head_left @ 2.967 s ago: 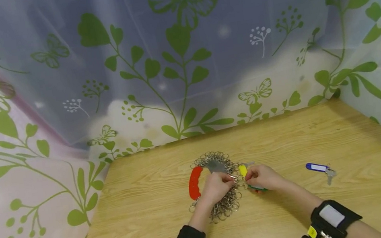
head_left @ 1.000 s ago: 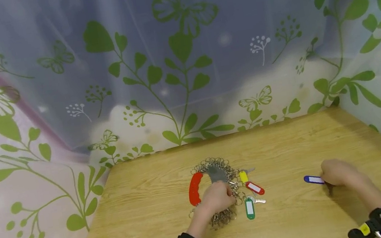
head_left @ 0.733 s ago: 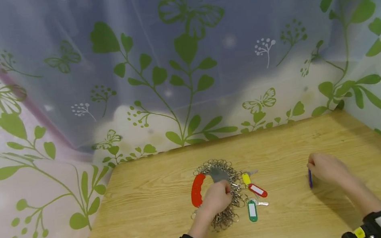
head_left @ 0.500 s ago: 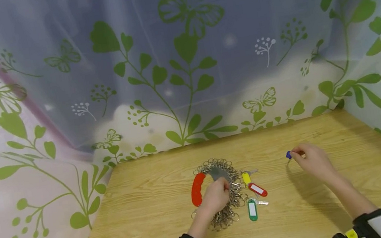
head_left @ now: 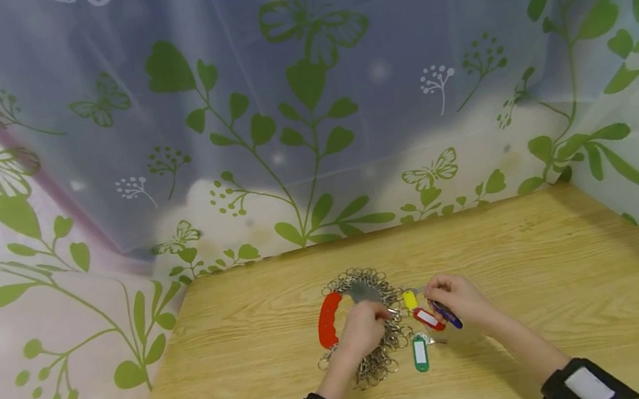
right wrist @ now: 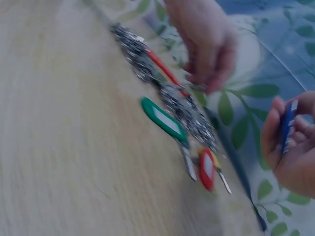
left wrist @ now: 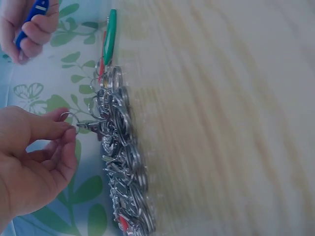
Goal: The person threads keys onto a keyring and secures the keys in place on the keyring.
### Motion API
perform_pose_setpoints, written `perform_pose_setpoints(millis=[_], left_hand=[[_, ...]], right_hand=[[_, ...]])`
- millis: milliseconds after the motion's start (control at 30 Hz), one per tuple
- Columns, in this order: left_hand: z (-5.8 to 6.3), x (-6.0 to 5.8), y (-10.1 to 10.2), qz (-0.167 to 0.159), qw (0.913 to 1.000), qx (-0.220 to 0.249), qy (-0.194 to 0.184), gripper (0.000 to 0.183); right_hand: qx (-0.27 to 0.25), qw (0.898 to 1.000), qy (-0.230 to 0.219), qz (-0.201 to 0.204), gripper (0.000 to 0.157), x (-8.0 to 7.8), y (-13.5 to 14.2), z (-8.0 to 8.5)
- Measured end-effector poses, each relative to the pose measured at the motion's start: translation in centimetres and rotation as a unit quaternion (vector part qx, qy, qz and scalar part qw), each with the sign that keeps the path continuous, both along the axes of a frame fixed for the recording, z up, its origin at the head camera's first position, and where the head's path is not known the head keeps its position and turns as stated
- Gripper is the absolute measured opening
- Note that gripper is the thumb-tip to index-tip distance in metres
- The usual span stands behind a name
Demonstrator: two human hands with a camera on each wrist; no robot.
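Observation:
A metal key holder with a red handle lies on the table, fringed by many small metal rings. Over it, my left hand pinches one split ring between thumb and fingertips and lifts it off the pile. My right hand grips a blue key tag, raised to the right of the holder; its key is mostly hidden by the fingers. Close by, a yellow key tag, a red key tag and a green key tag lie at the holder's right edge.
The wooden table reaches back to a leaf-printed curtain, which also closes off both sides. Small keys lie by the tags, such as the silver key beside the green one.
My right hand let go of the green tag, picked up the blue key tag from the table's right side and brought it left to the holder. The left hand stays at its ring.

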State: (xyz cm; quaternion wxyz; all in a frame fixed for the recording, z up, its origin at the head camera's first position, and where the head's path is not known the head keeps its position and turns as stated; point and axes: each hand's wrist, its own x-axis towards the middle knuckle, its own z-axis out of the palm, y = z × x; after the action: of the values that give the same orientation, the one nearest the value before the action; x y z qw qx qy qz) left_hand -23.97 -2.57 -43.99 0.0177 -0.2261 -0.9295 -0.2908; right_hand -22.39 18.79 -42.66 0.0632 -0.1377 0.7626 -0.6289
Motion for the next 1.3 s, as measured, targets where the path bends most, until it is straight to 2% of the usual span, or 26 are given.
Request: perform_pose_setpoints(millis=[100,200,400,533,733,833,1067,1300], left_hand=[[-0.1,0.0,0.1,0.002,0.9999,-0.006,0.012,0.021],[-0.1,0.0,0.2,0.01,0.9996,-0.012,0.022,0.016],[0.0,-0.1,0.4,0.027,0.9991,-0.013,0.03,0.011],[0.1,-0.1,0.5,0.025,0.9978,-0.042,0.046,0.01],[-0.1,0.0,0.4,0.02,0.9967,-0.064,0.045,0.006],[-0.2,-0.1,0.2,0.018,0.9969,-0.063,0.043,0.012],[-0.4,-0.2,-0.2,0.023,0.9989,-0.04,0.012,0.022],[-0.5,-0.2,-0.3,0.012,0.999,-0.036,0.024,0.045]], right_hand=[[0.063,0.998,0.01,0.027,0.02,0.0,-1.3,-0.7],[0.085,0.995,0.01,0.052,0.018,0.2,-2.2,-1.0],[0.098,0.993,0.03,0.063,0.017,0.3,-3.6,-1.1],[0.105,0.991,0.047,0.064,0.016,0.2,-4.2,-1.1],[0.112,0.99,0.054,0.066,0.015,0.3,-4.7,-1.3],[0.113,0.99,0.054,0.068,0.015,0.2,-4.8,-1.5],[0.123,0.988,0.062,0.067,0.014,0.1,-4.9,-1.9],[0.127,0.988,0.065,0.065,0.014,0.3,-4.8,-1.9]])
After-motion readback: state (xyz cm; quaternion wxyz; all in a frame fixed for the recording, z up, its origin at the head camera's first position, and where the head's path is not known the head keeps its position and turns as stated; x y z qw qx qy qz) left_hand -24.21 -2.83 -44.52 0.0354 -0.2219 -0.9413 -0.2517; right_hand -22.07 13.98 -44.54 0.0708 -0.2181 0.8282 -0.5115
